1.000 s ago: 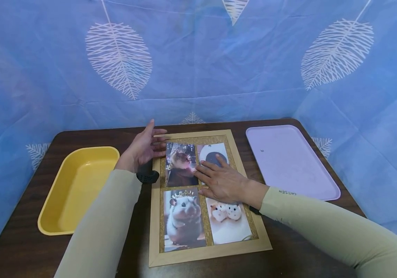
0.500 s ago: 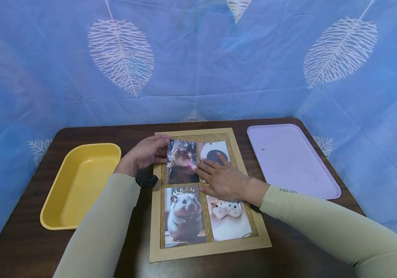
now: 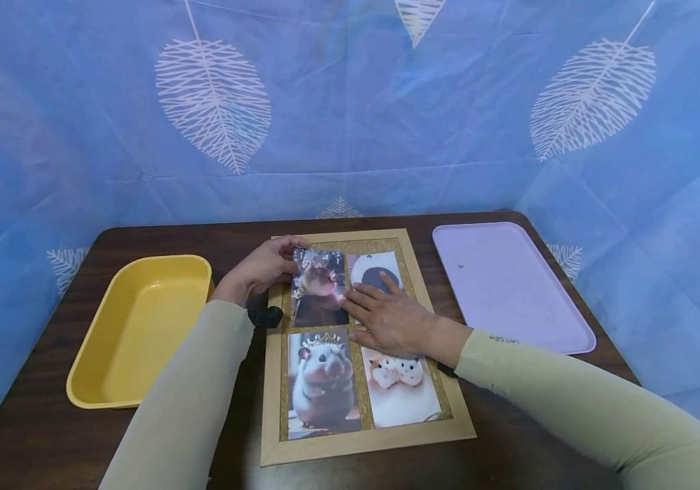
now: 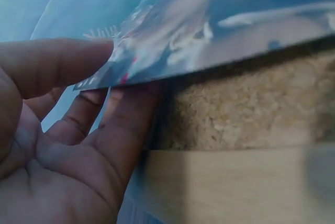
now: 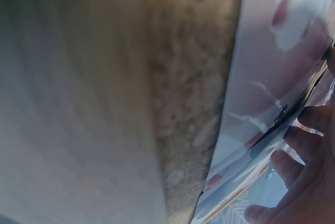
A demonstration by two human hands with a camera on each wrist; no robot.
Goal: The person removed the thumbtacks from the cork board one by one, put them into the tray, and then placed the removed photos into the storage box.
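- As the head view shows it, the left hand (image 3: 261, 269) pinches the upper-left corner of the top-left photo (image 3: 319, 287), which lies on the cork board (image 3: 365, 446), its long axis running along the board's long sides. The right hand (image 3: 395, 320) rests flat, fingers straight, on the board's middle, fingertips on that photo's right edge and the top-right photo (image 3: 376, 267). The left hand is the nearer to the lifted corner. A yellow tray (image 3: 135, 333) sits left of the board, a lilac tray (image 3: 509, 286) right of it.
- In the left wrist view, thumb above and fingers (image 4: 123, 130) beneath hold the photo's edge (image 4: 209, 30), raised off the cork (image 4: 246, 109).
- In the right wrist view, the glossy photo (image 5: 261, 130) curls up from the cork (image 5: 183, 77); the other hand's fingers (image 5: 301, 166) grip its far edge. The right hand's own grip cannot be told here.
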